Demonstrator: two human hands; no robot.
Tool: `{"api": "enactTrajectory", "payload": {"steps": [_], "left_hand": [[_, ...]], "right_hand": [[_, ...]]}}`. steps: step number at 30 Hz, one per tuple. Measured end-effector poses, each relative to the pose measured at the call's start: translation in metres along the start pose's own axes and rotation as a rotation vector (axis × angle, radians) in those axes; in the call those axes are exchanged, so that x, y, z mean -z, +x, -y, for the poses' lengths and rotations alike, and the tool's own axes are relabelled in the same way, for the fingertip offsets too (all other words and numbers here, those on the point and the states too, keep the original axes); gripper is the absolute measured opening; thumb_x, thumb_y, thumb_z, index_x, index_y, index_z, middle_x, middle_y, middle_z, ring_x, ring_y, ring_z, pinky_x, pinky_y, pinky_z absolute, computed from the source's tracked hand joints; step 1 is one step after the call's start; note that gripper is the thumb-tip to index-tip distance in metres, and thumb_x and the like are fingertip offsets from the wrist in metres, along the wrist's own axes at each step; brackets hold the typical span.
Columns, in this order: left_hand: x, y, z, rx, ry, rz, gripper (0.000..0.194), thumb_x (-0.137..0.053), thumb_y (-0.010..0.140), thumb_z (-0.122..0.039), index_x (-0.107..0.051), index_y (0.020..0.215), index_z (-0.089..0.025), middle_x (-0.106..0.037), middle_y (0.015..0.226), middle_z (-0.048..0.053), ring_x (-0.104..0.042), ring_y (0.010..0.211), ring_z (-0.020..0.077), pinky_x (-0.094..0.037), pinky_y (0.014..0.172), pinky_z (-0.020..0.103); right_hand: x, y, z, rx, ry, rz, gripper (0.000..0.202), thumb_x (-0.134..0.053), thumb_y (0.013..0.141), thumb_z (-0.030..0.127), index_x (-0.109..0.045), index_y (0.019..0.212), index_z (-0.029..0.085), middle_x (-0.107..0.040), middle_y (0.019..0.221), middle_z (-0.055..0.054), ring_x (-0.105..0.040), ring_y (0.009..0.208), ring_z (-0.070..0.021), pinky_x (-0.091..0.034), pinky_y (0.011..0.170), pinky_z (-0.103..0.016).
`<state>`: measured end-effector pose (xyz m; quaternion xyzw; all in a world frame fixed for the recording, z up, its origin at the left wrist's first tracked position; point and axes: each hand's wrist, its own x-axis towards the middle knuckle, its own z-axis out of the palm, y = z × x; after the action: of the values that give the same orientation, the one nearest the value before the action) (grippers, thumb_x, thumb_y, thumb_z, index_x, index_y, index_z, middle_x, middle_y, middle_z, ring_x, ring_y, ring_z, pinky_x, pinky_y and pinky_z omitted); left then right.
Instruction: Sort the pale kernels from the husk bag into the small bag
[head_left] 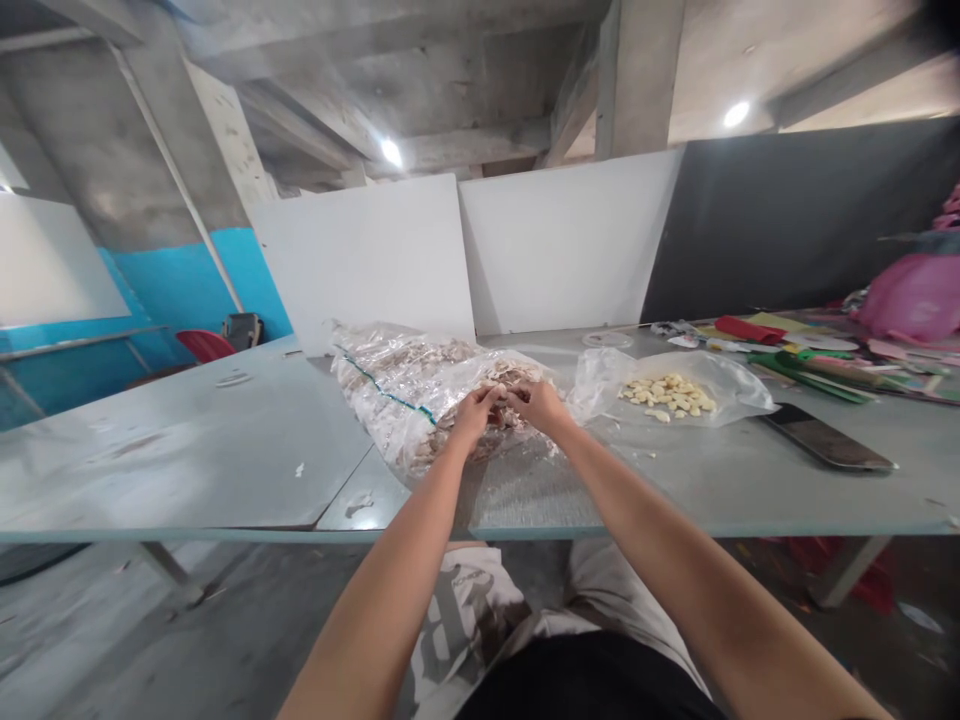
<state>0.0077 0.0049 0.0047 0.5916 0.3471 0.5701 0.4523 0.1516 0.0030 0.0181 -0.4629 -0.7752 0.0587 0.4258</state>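
Observation:
A large clear plastic bag (397, 375) lies on the grey table, its mouth spilling thin brownish-white flakes (514, 375). Over these flakes my left hand (478, 412) has its fingers pinched together, with something small and pale at the fingertips. Close beside it, on the right, my right hand (538, 402) is also closed at the fingertips; what it grips is too small to make out. To the right, pale yellow pieces (669, 395) rest on another clear plastic bag (739, 388).
A dark phone (829, 438) lies right of the pale pieces. Coloured scraps (817, 360) and a pink bag (915, 297) are at the far right. White panels (570, 240) stand behind the table (225, 450). A red chair (204, 345) is at the back left.

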Motion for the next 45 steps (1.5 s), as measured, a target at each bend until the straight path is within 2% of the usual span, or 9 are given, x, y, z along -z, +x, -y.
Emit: {"api": "enactTrajectory", "payload": {"steps": [4,11,15,21,25,30,37,41,45], "left_hand": [[0.000,0.000,0.001,-0.006,0.022,0.015,0.032,-0.061,0.068,-0.045,-0.059,0.071,-0.014,-0.053,0.054,-0.002,-0.045,0.041,0.0070,-0.040,0.043,0.020],[0.001,0.002,0.004,-0.030,0.103,0.033,0.032,-0.059,0.070,-0.045,-0.061,0.073,-0.013,-0.051,0.050,-0.003,-0.045,0.039,0.0075,-0.039,0.043,0.021],[0.003,0.003,0.005,-0.052,0.127,0.047,0.031,-0.058,0.071,-0.044,-0.061,0.075,-0.013,-0.050,0.047,-0.003,-0.045,0.038,0.0080,-0.040,0.043,0.021],[-0.001,0.002,0.005,-0.004,0.090,0.031,0.029,-0.059,0.071,-0.043,-0.060,0.081,-0.015,-0.048,0.049,-0.004,-0.046,0.039,0.0088,-0.040,0.042,0.021],[-0.004,-0.001,0.000,0.038,-0.023,0.055,0.029,-0.061,0.070,-0.041,-0.059,0.085,-0.016,-0.048,0.054,-0.004,-0.046,0.043,0.0081,-0.041,0.043,0.021],[-0.004,-0.004,-0.004,0.031,-0.051,0.042,0.032,-0.061,0.071,-0.038,-0.057,0.096,-0.018,-0.056,0.070,-0.001,-0.047,0.045,0.0062,-0.041,0.043,0.020],[-0.003,-0.003,-0.004,0.034,-0.074,-0.023,0.031,-0.060,0.072,-0.037,-0.053,0.095,-0.018,-0.055,0.072,-0.001,-0.048,0.047,0.0056,-0.041,0.042,0.018],[-0.002,-0.002,-0.003,0.027,-0.038,-0.045,0.031,-0.061,0.071,-0.039,-0.053,0.093,-0.017,-0.051,0.066,-0.002,-0.048,0.050,0.0061,-0.042,0.044,0.017],[-0.001,-0.001,-0.002,0.002,-0.024,-0.048,0.033,-0.061,0.070,-0.041,-0.053,0.093,-0.018,-0.051,0.065,-0.003,-0.048,0.051,0.0064,-0.041,0.044,0.016]], "right_hand": [[0.001,0.002,-0.001,0.014,-0.051,0.027,0.023,-0.046,0.076,0.030,-0.065,0.070,0.017,-0.056,0.056,0.001,-0.044,0.052,-0.0093,-0.028,0.050,-0.020],[0.003,0.002,0.003,0.033,-0.258,0.119,0.022,-0.046,0.075,0.025,-0.065,0.083,0.019,-0.063,0.070,-0.005,-0.051,0.062,-0.0149,-0.029,0.055,-0.023],[0.000,0.003,0.002,0.032,-0.306,0.108,0.022,-0.044,0.077,0.027,-0.064,0.081,0.018,-0.063,0.072,-0.007,-0.052,0.063,-0.0157,-0.028,0.056,-0.023],[-0.003,0.002,-0.001,-0.036,-0.162,0.004,0.018,-0.044,0.073,0.025,-0.058,0.066,0.016,-0.052,0.055,0.000,-0.041,0.051,-0.0104,-0.023,0.049,-0.022],[-0.005,0.001,-0.002,-0.067,0.000,-0.056,0.018,-0.042,0.073,0.026,-0.055,0.065,0.016,-0.047,0.051,0.003,-0.039,0.048,-0.0085,-0.024,0.047,-0.020],[-0.006,0.001,-0.003,-0.068,0.078,-0.059,0.020,-0.041,0.076,0.028,-0.055,0.067,0.017,-0.049,0.053,0.003,-0.044,0.051,-0.0091,-0.027,0.049,-0.019],[-0.005,0.002,-0.004,-0.072,0.046,-0.054,0.028,-0.038,0.080,0.030,-0.058,0.066,0.017,-0.058,0.059,-0.001,-0.049,0.056,-0.0110,-0.031,0.052,-0.020],[-0.005,0.002,-0.003,-0.111,0.056,-0.084,0.025,-0.040,0.077,0.022,-0.064,0.082,0.018,-0.062,0.063,-0.001,-0.052,0.056,-0.0118,-0.035,0.053,-0.021],[-0.005,0.000,-0.001,-0.157,0.245,-0.056,0.029,-0.044,0.076,0.025,-0.063,0.097,0.019,-0.060,0.059,0.001,-0.053,0.049,-0.0112,-0.039,0.048,-0.021]]}}
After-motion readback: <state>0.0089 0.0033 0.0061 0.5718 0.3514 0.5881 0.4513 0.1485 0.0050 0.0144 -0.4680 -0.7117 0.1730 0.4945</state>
